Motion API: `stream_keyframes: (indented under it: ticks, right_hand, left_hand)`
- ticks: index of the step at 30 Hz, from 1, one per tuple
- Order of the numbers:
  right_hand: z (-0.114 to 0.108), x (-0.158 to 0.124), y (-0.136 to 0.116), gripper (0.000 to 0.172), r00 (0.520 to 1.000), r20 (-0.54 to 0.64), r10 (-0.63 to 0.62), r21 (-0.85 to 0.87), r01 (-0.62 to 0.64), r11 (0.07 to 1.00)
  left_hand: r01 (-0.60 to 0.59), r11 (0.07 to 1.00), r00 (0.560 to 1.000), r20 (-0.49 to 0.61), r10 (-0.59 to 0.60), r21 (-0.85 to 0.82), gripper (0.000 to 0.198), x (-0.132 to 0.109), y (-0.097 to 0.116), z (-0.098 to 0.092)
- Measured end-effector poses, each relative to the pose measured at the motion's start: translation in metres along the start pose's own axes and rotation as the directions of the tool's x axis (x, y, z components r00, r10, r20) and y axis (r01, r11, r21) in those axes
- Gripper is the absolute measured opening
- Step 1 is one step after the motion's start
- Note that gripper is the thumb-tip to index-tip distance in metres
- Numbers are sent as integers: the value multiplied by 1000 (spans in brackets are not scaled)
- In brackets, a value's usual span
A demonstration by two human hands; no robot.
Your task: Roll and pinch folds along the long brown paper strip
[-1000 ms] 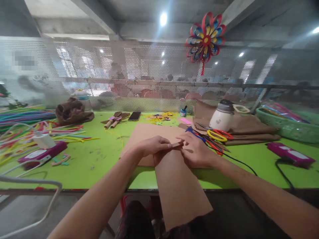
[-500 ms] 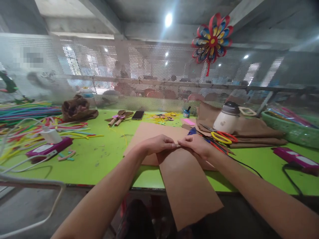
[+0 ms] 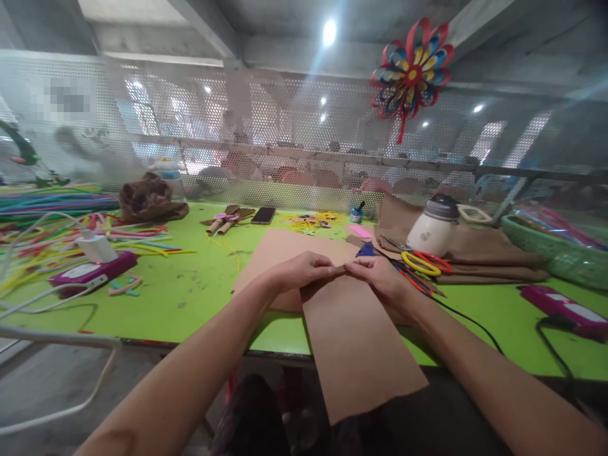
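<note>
A strip of brown kraft paper [image 3: 363, 348] hangs from my fingers over the table's front edge, its near end in the air above my lap. My left hand [image 3: 306, 269] pinches the left part of its far edge, which looks folded or rolled over. At the right part of that same edge, my right hand [image 3: 375, 272] pinches it between thumb and fingers. Both hands are closed, with a short stretch of the edge showing between them. Beneath the hands, a larger sheet of brown paper [image 3: 268, 259] lies flat on the green table [image 3: 190, 316].
Scissors with yellow handles [image 3: 420, 263] lie right of my right hand, before a white bottle with a dark cap [image 3: 433, 228]. Purple power strips [image 3: 92, 272] with cables sit at both sides. A phone [image 3: 263, 216] and a green basket [image 3: 551, 250] stand further back.
My hands stay on the paper's far edge, with slightly more of the edge showing between them. The view has shifted a little; the things on the table lie as before.
</note>
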State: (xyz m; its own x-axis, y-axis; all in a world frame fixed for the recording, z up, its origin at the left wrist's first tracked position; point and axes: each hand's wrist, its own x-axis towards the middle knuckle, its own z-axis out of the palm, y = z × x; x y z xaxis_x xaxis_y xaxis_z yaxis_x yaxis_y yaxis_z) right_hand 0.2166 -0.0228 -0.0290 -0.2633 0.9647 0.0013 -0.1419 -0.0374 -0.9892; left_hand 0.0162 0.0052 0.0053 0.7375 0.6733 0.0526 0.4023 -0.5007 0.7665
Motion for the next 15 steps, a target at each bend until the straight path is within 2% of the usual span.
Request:
stream_keyframes:
  ticks: [5, 11, 15]
  right_hand:
    - [-3, 3, 2, 31, 999, -29, -24, -33, 23, 999]
    - [-1, 1, 2, 30, 998, -55, -13, 11, 14, 1000]
    - [2, -1, 0, 29, 1000, -15, -1, 50, 2, 999]
  left_hand:
    - [-43, 999, 999, 5, 43, 25, 48, 2, -3, -1]
    - [-24, 1000, 1000, -7, 24, 17, 46, 3, -5, 2]
    - [-38, 998, 999, -32, 40, 43, 43, 3, -3, 3]
